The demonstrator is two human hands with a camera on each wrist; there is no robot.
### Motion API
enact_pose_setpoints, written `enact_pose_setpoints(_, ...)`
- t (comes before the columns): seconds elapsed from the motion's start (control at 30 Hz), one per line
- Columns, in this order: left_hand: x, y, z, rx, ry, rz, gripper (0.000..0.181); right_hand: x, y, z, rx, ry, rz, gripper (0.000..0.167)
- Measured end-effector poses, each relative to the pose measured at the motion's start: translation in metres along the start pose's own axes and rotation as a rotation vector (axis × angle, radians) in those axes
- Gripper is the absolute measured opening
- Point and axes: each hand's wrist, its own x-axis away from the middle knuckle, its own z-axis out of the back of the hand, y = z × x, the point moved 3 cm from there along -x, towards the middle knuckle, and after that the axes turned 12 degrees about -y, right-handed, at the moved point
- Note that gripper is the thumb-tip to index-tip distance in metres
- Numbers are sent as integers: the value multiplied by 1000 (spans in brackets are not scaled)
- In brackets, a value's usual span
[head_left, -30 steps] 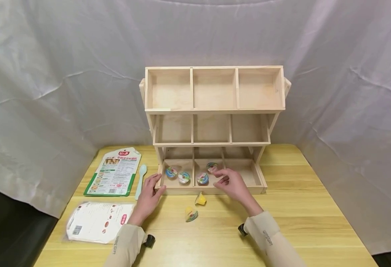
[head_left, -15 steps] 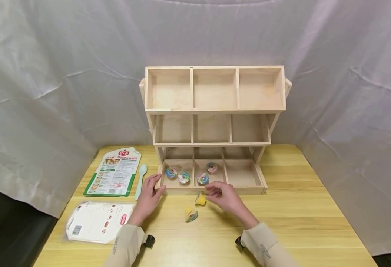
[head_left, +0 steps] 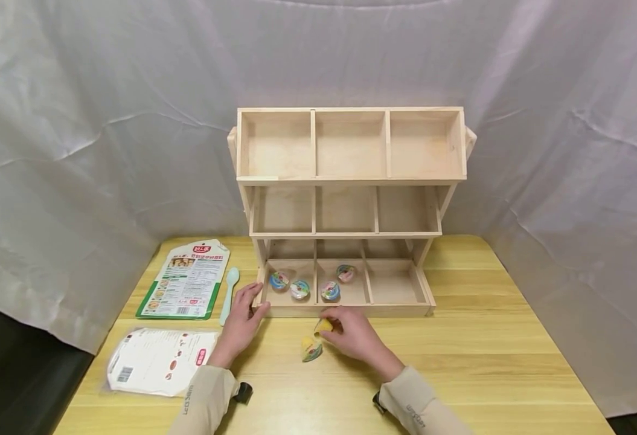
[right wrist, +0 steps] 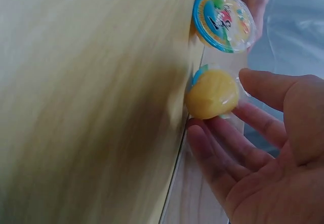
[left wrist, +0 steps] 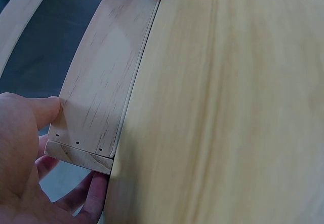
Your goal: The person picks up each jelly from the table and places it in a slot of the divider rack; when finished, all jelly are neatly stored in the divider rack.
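Observation:
A three-tier wooden rack stands at the back of the table. My left hand holds the front left corner of its lowest tier, thumb at the front board and fingers round the end. In front of the rack, my right hand has its thumb and fingers about a yellow jelly cup, fingertips touching its side. A second yellow jelly cup lies tipped on the table beside it. Two jelly cups sit in the lowest left compartment and two more in the middle one.
On the left lie a green-and-white food packet, a pale green spoon and a white package. Grey cloth hangs behind and at both sides of the wooden table.
My right hand has come from the lowest middle compartment down and left to the nearer yellow jelly cup, which has turned slightly. My left hand stays at the rack corner.

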Motion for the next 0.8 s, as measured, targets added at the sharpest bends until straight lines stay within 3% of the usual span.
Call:
enact_pose_setpoints(0.57,1,1,-1,14,-8,12,58,-2,-1,-2,-31,-25,-82,20)
enact_pose_setpoints(0.8,1,1,0,2,-2,15,58,1,3,4,-126,-59,-114,25)
